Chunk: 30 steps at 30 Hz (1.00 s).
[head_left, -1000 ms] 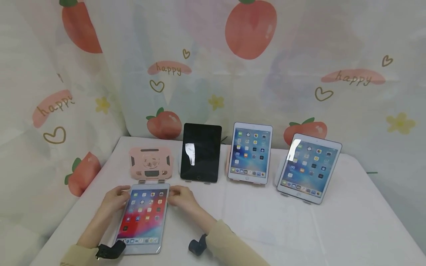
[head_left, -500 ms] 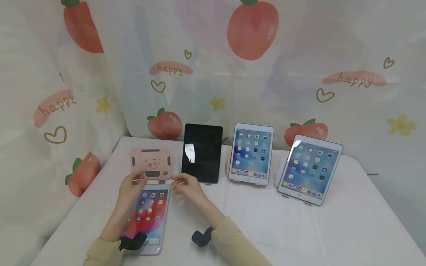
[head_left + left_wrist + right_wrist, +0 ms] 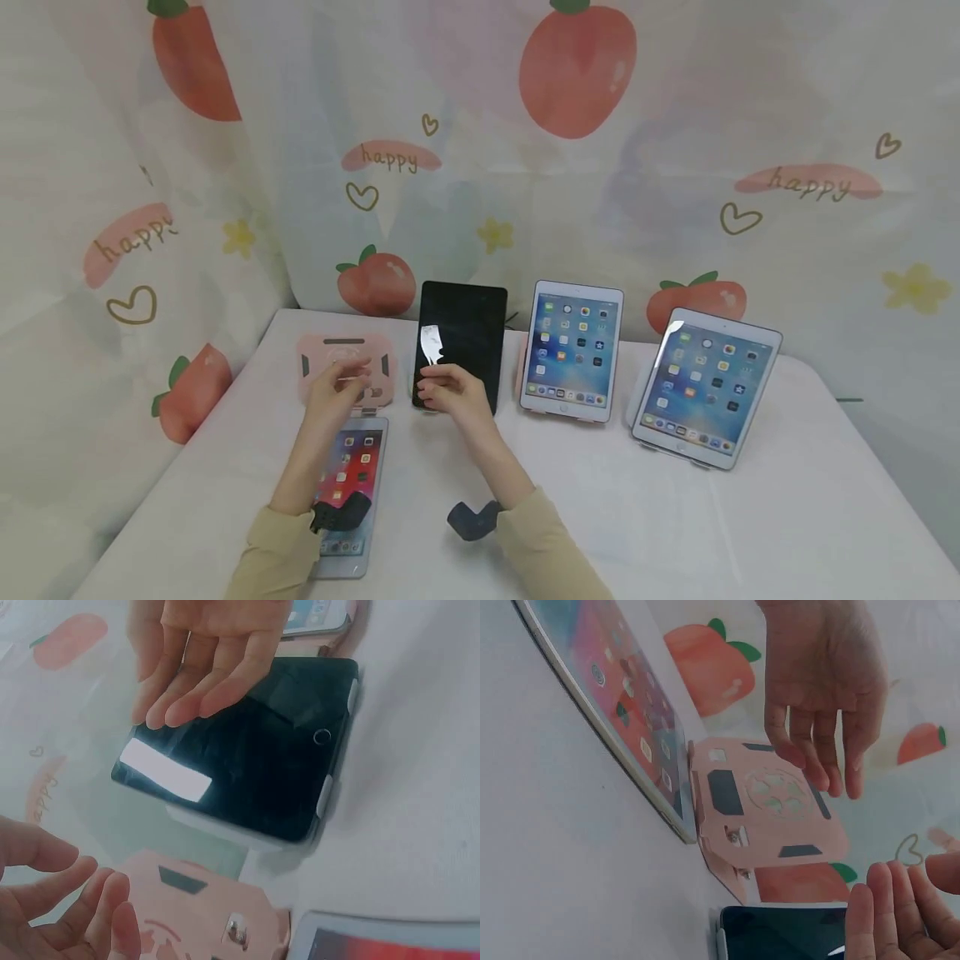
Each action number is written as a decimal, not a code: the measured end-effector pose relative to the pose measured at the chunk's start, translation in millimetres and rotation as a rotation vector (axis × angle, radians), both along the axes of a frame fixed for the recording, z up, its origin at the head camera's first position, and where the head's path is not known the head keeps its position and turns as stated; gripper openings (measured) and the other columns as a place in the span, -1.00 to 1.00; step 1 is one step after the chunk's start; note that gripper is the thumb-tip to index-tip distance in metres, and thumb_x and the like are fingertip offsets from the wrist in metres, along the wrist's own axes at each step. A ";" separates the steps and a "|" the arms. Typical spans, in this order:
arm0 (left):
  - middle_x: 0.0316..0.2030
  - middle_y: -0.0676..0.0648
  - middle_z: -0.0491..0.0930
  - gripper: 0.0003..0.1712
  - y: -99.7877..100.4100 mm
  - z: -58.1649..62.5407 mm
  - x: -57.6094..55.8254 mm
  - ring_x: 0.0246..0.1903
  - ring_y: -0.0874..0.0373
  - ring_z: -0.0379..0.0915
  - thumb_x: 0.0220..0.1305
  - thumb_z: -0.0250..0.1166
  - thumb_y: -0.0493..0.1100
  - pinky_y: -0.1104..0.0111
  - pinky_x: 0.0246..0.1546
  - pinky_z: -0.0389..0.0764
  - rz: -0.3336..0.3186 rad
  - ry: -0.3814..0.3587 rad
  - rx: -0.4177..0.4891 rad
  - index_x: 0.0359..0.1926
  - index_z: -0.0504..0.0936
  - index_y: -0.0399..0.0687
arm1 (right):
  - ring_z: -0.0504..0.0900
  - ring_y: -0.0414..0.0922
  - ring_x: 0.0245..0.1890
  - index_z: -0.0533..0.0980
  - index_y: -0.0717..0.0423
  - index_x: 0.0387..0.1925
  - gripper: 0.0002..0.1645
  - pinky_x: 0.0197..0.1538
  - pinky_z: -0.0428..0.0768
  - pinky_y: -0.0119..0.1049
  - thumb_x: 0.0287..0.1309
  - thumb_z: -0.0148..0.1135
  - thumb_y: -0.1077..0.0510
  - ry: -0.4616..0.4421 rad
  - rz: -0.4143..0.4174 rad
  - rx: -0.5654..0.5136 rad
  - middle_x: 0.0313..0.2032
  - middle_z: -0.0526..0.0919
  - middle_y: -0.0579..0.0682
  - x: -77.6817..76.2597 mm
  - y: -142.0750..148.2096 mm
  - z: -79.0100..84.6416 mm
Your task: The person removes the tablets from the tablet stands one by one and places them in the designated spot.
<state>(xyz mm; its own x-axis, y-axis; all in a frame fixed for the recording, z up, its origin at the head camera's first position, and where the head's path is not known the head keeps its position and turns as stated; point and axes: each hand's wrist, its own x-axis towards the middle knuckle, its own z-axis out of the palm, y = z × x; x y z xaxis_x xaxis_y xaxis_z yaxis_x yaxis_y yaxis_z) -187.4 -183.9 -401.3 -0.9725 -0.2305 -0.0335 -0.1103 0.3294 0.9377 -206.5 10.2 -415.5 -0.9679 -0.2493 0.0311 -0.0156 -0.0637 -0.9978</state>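
Note:
My left hand (image 3: 333, 400) hovers in front of a pink tablet stand (image 3: 315, 347), fingers loosely bent with nothing in them. Below that hand lies a white tablet (image 3: 352, 467) with a red and blue screen, flat on the table and partly covered by my forearm. Over the lower part of a black tablet (image 3: 476, 321), which leans on its own stand, is my right hand (image 3: 467, 402), holding nothing. In the left wrist view, my right hand (image 3: 214, 656) appears before the black tablet's dark screen. The right wrist view shows my left hand (image 3: 825, 690) apart from the pink stand (image 3: 765, 840).
Two white tablets (image 3: 573, 350) with blue screens lean on stands to the right, the farther one (image 3: 705, 387) turned at an angle. A white cloth (image 3: 585, 508) covers the table. Behind hangs a curtain (image 3: 585, 208) printed with fruit and hearts.
Both hands have left the sides of the white tablet and risen away from me and to the right. The tablet stays on the table below the pink stand.

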 end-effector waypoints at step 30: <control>-0.04 -0.24 0.62 -0.71 44.0 -6.4 -65.0 -0.11 -0.04 0.61 0.35 0.11 -0.30 0.55 -0.20 0.61 0.022 0.237 0.104 0.05 0.58 -0.19 | 0.66 -0.23 -0.20 0.48 0.25 0.08 -0.63 -0.14 0.63 -0.55 0.23 0.12 0.38 0.090 -0.434 -0.081 0.01 0.57 0.25 -42.2 64.8 -3.1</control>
<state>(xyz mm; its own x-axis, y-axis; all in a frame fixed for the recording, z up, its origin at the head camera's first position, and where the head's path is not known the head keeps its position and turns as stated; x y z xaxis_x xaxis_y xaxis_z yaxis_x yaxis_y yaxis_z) -252.4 -139.9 -407.7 -0.9509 -0.2584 0.1704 0.1109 0.2295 0.9670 -248.6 74.9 -418.6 -0.9748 0.1863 0.1225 -0.1446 -0.1097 -0.9834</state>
